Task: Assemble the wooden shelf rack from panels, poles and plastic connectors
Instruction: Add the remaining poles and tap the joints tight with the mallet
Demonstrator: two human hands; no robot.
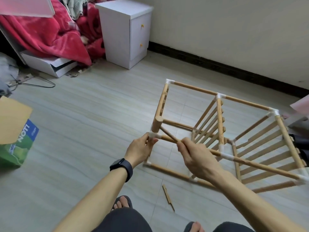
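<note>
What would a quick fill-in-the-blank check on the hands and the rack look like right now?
1. The left hand grips a white plastic ____ at the near corner of the rack.
2. The right hand grips a wooden ____ of the rack.
3. A dark watch sits on the ____ wrist.

Missing words: connector; pole; left.
</note>
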